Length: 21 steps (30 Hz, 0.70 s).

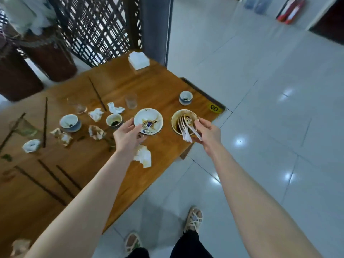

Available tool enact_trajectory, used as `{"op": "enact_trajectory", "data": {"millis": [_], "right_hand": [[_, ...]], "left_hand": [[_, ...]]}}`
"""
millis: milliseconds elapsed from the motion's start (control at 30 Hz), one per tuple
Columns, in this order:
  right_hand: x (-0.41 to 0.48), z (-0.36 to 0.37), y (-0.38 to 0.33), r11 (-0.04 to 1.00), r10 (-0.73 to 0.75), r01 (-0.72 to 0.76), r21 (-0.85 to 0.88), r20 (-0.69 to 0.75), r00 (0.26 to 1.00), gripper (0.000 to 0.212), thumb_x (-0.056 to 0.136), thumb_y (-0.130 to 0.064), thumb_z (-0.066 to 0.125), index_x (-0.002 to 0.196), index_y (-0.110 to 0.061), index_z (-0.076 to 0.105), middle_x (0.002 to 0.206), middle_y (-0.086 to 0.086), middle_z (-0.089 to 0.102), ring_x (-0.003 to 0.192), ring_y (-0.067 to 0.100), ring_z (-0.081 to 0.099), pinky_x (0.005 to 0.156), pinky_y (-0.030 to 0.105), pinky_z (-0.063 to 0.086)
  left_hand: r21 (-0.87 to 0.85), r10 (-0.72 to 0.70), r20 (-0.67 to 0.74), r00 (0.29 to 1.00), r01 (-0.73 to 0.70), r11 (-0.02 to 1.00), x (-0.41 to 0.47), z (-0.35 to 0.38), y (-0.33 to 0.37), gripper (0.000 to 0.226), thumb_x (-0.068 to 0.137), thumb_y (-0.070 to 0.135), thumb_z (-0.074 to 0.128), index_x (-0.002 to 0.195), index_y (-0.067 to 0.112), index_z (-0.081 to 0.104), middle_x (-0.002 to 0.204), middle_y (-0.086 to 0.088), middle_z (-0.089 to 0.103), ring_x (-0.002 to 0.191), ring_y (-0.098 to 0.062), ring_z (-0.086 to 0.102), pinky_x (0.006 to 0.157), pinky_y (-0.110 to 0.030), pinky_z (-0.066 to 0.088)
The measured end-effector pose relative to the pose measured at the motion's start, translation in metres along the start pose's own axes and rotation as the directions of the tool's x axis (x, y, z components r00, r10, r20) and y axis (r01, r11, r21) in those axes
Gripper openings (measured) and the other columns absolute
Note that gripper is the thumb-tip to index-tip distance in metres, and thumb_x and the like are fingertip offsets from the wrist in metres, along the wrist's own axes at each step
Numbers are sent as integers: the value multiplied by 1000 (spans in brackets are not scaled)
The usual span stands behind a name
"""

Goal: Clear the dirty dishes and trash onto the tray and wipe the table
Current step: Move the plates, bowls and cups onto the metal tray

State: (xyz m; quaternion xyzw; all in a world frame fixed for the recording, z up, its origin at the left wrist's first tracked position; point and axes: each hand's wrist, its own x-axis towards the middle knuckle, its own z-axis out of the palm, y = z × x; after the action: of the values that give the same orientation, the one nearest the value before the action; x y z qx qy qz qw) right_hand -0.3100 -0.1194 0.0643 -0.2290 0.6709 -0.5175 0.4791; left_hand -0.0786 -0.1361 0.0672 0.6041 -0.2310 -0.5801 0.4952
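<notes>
My left hand [128,135] grips the near rim of a dirty white bowl [150,119] with a blue pattern, on the wooden table [158,84]. My right hand [206,132] pinches the handles of several white spoons [185,127] whose heads lie in a sauce-stained bowl [176,118] near the table's right edge. Small teacups stand at the right [185,97], the middle [114,121] and the left [70,123]. Crumpled napkins [143,158] and dark chopsticks [97,94] lie scattered on the tabletop. No tray is in view.
A white napkin stack [138,60] sits at the table's far edge, two clear glasses [131,101] behind the bowls. A lattice screen [96,28] and brown planters [50,60] stand beyond. Glossy tiled floor [260,108] spreads to the right; my sandalled feet [194,218] stand by the table's corner.
</notes>
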Motion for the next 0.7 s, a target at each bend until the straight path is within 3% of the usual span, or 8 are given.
{"op": "enact_trajectory", "data": {"millis": [133,333,433,533,700], "right_hand": [[38,-73,-19,999,30,-29,23,-48,998,12,89,-17,67,88,-29,68,93,-2,70,93,27,69,67,43,61],[97,-179,-45,997,48,-42,69,-89,995,23,91,-13,64,113,-11,66,99,6,69,89,26,68,57,36,60],[123,-219,-54,993,53,-41,109,-107,993,17,91,-11,64,108,-12,66,92,3,69,82,23,68,54,35,59],[152,-251,-60,991,66,-49,125,-132,989,16,91,-11,64,107,-13,66,101,8,69,88,26,68,64,41,60],[218,-290,-72,991,79,-59,121,-171,982,11,90,-13,65,101,-15,67,107,12,68,94,28,67,58,37,59]], "left_hand": [[64,-60,-11,998,61,996,-3,84,-21,50,84,11,73,132,13,58,116,-6,61,98,-22,65,66,-30,61],[75,-76,40,996,73,995,-8,207,-57,50,83,12,73,131,11,58,117,-10,66,96,-20,68,70,-34,61],[93,-80,74,994,73,993,-9,258,-71,48,85,10,72,131,11,59,116,-10,67,97,-22,68,78,-40,60],[139,-87,101,991,72,988,-3,307,-82,47,86,10,69,132,10,57,122,-10,65,105,-26,66,84,-43,58],[150,-94,119,988,76,986,27,388,-93,46,87,9,67,132,10,56,120,-8,63,105,-26,64,78,-36,60]]}}
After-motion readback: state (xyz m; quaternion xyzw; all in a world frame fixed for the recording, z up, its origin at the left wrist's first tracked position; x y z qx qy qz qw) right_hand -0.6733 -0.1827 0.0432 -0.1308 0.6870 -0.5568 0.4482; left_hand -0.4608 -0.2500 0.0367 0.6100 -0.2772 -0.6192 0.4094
